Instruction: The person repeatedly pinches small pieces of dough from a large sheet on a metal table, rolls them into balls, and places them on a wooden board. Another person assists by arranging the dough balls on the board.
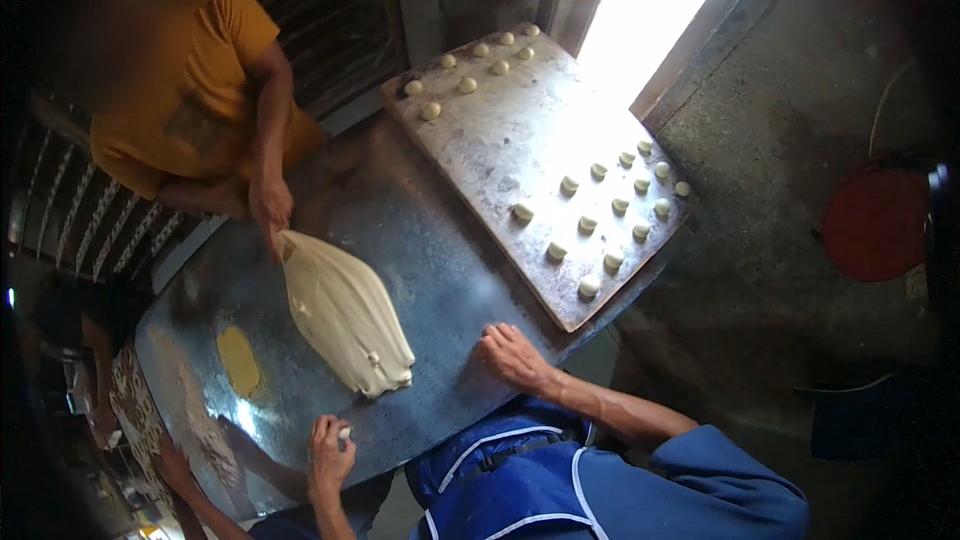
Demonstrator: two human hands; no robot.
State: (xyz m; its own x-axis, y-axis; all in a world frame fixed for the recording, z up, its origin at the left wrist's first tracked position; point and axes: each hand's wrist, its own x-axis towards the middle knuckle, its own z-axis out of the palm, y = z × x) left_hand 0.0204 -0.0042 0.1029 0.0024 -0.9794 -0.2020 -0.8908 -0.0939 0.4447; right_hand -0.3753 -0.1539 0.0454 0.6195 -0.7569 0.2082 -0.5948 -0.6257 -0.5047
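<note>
My left hand (331, 452) is at the near edge of the metal table (420, 225), fingers closed around a small piece of pale dough (344, 433). My right hand (510, 353) rests on the tabletop near the board's front corner, fingers curled, with whatever lies under them hidden. Between and beyond my hands lies a large stretched mass of dough (348, 315), its far end gripped by the hand (270, 205) of a person in orange. A wooden board (510, 130) at the back right bears several small round dough pieces (589, 285).
A yellow patch (239, 360) and spread flour (203, 420) are on the table's left side. Other people's arms (180, 480) reach in at the left. A red round object (868, 222) stands at the right, beyond the table, near a bright doorway (650, 10).
</note>
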